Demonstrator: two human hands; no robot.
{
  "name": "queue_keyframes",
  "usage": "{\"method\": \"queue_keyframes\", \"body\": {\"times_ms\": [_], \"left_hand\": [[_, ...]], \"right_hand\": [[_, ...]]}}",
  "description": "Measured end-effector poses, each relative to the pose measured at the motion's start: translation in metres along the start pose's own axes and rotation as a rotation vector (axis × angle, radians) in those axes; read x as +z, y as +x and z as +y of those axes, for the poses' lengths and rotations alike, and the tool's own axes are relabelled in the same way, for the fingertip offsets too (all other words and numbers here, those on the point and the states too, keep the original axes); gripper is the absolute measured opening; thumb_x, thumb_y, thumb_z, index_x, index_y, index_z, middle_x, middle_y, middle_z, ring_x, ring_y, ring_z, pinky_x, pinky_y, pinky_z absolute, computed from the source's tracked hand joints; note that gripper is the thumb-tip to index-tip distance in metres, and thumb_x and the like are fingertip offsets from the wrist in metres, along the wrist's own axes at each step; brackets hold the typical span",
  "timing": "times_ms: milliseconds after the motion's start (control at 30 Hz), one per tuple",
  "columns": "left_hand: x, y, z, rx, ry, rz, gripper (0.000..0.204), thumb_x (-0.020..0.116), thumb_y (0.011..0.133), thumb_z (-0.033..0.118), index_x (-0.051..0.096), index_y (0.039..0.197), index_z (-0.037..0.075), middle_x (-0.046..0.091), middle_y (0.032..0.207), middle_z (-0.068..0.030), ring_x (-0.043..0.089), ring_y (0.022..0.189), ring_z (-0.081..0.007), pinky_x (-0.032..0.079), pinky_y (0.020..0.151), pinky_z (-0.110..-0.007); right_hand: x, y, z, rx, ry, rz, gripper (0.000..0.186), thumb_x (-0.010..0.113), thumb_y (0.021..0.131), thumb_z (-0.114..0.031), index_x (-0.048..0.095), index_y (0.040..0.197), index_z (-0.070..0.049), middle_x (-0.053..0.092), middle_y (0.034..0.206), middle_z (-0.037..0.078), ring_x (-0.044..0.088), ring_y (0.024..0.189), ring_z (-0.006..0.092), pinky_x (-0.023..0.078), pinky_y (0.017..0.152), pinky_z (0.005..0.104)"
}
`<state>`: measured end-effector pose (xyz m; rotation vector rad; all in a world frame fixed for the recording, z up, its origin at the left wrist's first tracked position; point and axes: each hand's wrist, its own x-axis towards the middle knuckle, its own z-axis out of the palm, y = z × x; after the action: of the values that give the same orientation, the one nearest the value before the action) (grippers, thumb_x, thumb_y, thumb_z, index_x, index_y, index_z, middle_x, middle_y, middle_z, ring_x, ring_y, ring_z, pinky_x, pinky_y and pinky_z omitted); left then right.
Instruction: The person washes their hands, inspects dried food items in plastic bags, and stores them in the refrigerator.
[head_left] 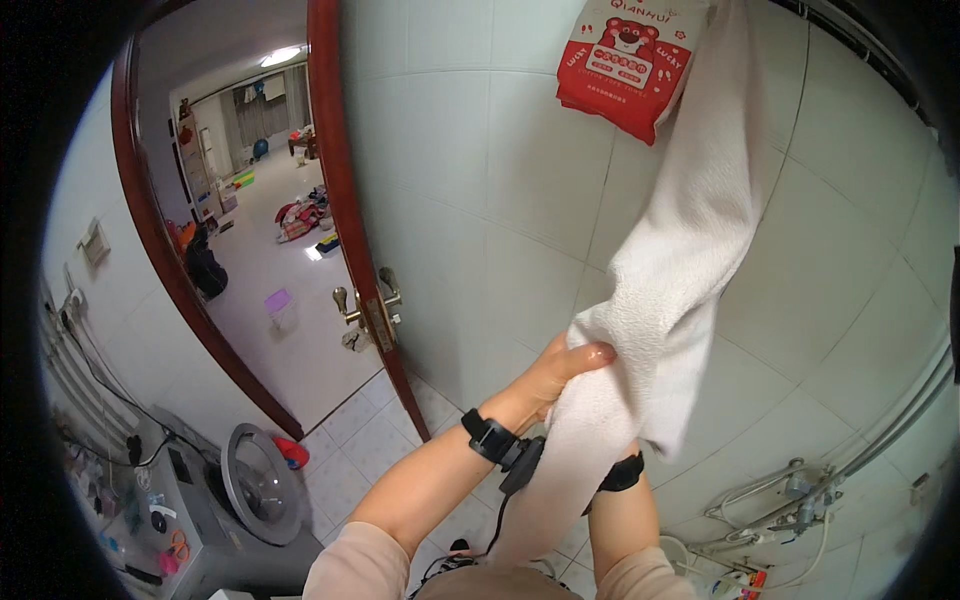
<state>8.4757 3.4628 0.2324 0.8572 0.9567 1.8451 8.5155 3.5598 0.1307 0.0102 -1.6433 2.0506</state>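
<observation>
You have one towel (690,220) and two forearms (440,485) in view, yet you can count just one hand, your left hand (562,372); the other is hidden. You wear two black wrist straps (487,438), one per arm. Around you there are one red-and-white packet (625,65), one door (348,190), two door handles (345,305), one washing machine (200,525), one pair of scissors (180,545) and one wall switch (93,243). Through the doorway you see one lit ceiling light (281,56) and one blue ball (260,149).

Downward head-worn fisheye view
</observation>
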Motion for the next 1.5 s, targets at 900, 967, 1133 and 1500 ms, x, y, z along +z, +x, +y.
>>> {"method": "queue_keyframes", "body": {"times_ms": [900,967,1133,1500], "left_hand": [[-0.269,-0.351,0.030,-0.239,0.650,0.902,0.089,0.065,0.077,0.044,0.019,0.137,-0.004,0.023,0.140,-0.0242,0.023,0.131,-0.0342,0.024,0.105,-0.038],[-0.314,-0.415,0.034,-0.267,0.440,1.060,0.085,0.063,0.079,0.043,0.018,0.138,0.000,0.024,0.141,-0.0215,0.025,0.131,-0.0311,0.027,0.103,-0.038],[-0.432,-0.540,0.069,-0.201,0.084,1.382,0.077,0.062,0.081,0.037,0.021,0.139,0.008,0.026,0.141,-0.0150,0.029,0.128,-0.0270,0.029,0.100,-0.043],[-0.684,-0.573,0.231,-0.124,-0.193,1.436,0.069,0.059,0.085,0.025,0.020,0.140,0.008,0.027,0.140,-0.0117,0.035,0.124,-0.0267,0.031,0.099,-0.046]], "right_hand": [[0.113,-0.130,0.095,0.570,-0.948,-0.754,0.036,0.052,0.085,-0.013,0.049,0.120,-0.002,0.057,0.113,0.016,0.058,0.097,0.0274,0.045,0.081,0.0338],[0.179,-0.109,0.163,0.640,-0.799,-0.926,0.037,0.054,0.083,-0.010,0.049,0.119,-0.001,0.056,0.112,0.015,0.061,0.088,0.0258,0.048,0.072,0.0311],[0.437,-0.013,0.251,0.445,-0.601,-1.298,0.043,0.053,0.085,-0.012,0.043,0.127,-0.007,0.045,0.127,0.014,0.049,0.110,0.0297,0.043,0.087,0.0353],[0.793,0.234,0.399,0.247,-0.322,-1.195,0.042,0.056,0.083,-0.011,0.048,0.124,-0.008,0.044,0.127,0.011,0.048,0.111,0.0226,0.044,0.088,0.0320]]}}
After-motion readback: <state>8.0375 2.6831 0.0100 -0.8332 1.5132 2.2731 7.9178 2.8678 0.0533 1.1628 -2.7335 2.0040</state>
